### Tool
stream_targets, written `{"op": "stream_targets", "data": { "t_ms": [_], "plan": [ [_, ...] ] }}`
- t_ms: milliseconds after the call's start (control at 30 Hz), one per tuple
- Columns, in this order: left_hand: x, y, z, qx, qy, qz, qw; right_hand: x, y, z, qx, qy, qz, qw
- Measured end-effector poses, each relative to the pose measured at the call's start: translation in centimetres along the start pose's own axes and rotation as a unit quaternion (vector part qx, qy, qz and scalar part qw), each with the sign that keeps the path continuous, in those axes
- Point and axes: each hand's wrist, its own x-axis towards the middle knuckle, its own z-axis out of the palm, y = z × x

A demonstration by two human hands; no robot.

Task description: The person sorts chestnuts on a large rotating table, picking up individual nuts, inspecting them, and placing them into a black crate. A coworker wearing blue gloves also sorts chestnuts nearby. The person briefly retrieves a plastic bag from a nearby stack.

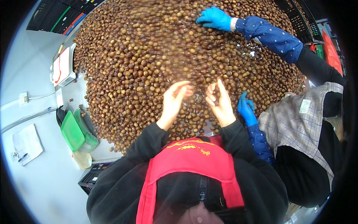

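A broad heap of round brown nuts (134, 72), which look like macadamias in their shells, covers the metal table in front of me. My left hand (174, 102) is over the near part of the heap, its fingers loosely curved and blurred. To its right, my right hand (221, 103) has its fingers bent and apart. I see nothing held in either bare hand, though the left palm is partly hidden. Between and below them the nuts lie thinner, and bits of the metal tabletop (207, 129) show through.
A co-worker's blue-gloved hand (215, 19) reaches over the far nuts; the other gloved hand (246, 109) is close to my right wrist. At left are a green plastic scoop (73, 131) and a white box-like device (63, 65). A black crate (300, 21) stands at far right.
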Motion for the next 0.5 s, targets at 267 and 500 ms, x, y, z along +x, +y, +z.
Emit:
{"op": "stream_targets", "data": {
  "t_ms": [267, 500],
  "plan": [
    [-0.4, -2.8, 3.4, -0.346, -0.061, -0.127, 0.928, 1.1, 1.7, 2.1, -0.129, 0.024, -0.013, 0.991],
    [-0.3, -3.4, 3.0, -0.407, -0.089, -0.139, 0.898, 1.2, 2.6, 3.7, -0.146, 0.006, -0.015, 0.989]
  ]
}}
